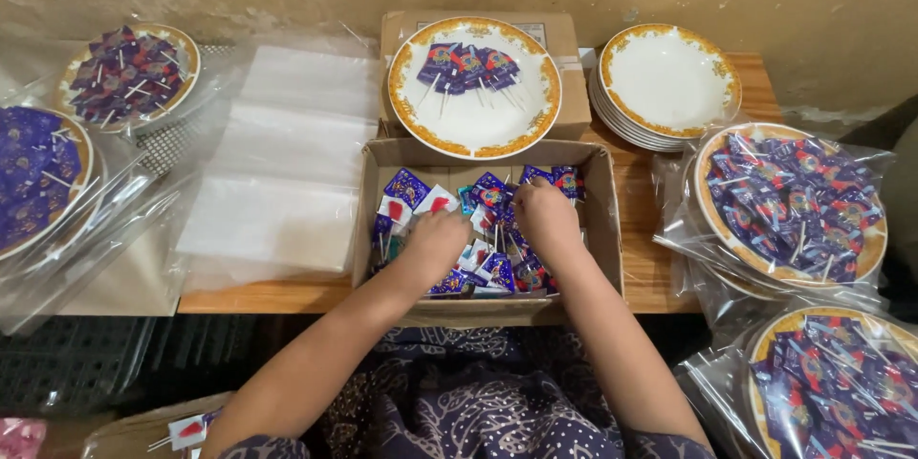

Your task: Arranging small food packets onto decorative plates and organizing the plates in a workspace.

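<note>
An open cardboard box [602, 193] on a low wooden table holds many small lollipops in purple, blue and white wrappers [411, 189]. My left hand [435, 241] and my right hand [545, 213] both reach down into the box, fingers curled among the lollipops; what each grips is hidden. Just behind the box, a white plate with a gold rim [475, 124] rests on a closed carton and carries several purple-wrapped lollipops [469, 67].
A stack of empty gold-rimmed plates [667, 76] stands at the back right. Plates filled with lollipops and wrapped in clear plastic lie at right [789, 201], lower right [837, 382] and left [129, 72]. Clear plastic bags [287, 163] are spread left of the box.
</note>
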